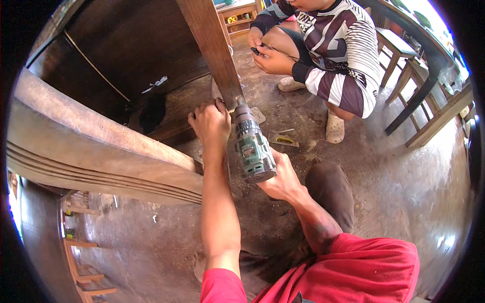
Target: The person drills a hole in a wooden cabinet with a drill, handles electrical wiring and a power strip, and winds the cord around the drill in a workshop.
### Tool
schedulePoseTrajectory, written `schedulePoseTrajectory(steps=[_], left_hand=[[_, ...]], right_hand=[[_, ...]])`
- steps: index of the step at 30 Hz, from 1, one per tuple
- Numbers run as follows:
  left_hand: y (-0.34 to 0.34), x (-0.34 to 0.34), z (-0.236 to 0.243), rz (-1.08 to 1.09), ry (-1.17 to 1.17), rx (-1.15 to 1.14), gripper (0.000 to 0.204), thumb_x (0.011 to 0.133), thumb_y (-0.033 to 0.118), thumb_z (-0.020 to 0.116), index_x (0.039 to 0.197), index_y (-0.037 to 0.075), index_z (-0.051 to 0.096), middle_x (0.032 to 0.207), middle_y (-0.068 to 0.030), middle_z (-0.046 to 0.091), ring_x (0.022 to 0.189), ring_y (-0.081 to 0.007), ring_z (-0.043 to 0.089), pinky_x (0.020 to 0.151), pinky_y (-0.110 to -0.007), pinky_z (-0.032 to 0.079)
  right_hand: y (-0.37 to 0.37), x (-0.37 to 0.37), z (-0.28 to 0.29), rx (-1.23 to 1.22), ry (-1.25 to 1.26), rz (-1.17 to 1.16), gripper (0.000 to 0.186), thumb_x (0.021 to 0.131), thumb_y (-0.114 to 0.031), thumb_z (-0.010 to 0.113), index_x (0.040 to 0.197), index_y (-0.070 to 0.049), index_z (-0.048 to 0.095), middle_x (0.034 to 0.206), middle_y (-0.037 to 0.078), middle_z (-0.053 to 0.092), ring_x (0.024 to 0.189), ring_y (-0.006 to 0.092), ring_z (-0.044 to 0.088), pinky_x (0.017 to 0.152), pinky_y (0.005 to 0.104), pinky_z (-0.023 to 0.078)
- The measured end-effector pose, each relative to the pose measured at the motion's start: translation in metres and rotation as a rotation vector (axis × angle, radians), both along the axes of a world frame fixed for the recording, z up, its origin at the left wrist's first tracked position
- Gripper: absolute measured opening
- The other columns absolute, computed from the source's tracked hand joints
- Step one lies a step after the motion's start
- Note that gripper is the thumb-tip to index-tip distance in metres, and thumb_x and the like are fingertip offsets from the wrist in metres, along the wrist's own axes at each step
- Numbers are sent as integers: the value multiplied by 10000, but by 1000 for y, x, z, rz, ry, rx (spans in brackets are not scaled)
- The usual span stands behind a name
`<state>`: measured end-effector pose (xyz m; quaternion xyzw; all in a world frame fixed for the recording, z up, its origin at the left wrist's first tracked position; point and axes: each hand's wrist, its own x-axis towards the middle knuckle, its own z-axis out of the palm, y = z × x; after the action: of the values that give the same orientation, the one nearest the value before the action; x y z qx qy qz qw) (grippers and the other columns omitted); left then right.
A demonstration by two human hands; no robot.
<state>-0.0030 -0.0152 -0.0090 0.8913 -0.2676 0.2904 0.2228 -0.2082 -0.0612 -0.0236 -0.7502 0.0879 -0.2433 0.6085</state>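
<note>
My right hand [277, 177] grips a green cordless drill [252, 147], whose chuck points at the lower end of an upright wooden post [202, 38]. My left hand [211, 121] is closed just left of the chuck, fingers curled over something at the post's base that I cannot make out. Beside my left arm lies a long, curved wooden piece [91, 146] with carved parallel grooves. A small flat tool with a yellow part [284, 138] lies on the floor right of the drill.
A crouching co-worker [333, 50] in a striped shirt handles a small black object [256, 50] at upper right. Wooden tables and stools [396, 40] stand behind them. A dark panel [111, 70] fills the upper left. More wooden furniture [86, 272] is at lower left.
</note>
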Motion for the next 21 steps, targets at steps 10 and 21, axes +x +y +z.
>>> schedulePoseTrajectory(steps=[10,21], left_hand=[[-1,-3,5,31,75,62,486,987,341,464,869,-34,748,1026,-249,699,1070,-390,621,1064,-537,352],[0,-1,0,-21,18,25,458,980,316,479,876,-43,744,1055,-248,693,1083,-392,616,1070,-548,338]], right_hand=[[16,-24,-1,26,-52,6,374,794,-76,660,1152,19,612,933,128,712,850,150,645,818,331,517],[14,-25,3,-1,-53,-1,357,797,-71,648,1140,21,609,924,136,707,813,167,654,785,339,523]])
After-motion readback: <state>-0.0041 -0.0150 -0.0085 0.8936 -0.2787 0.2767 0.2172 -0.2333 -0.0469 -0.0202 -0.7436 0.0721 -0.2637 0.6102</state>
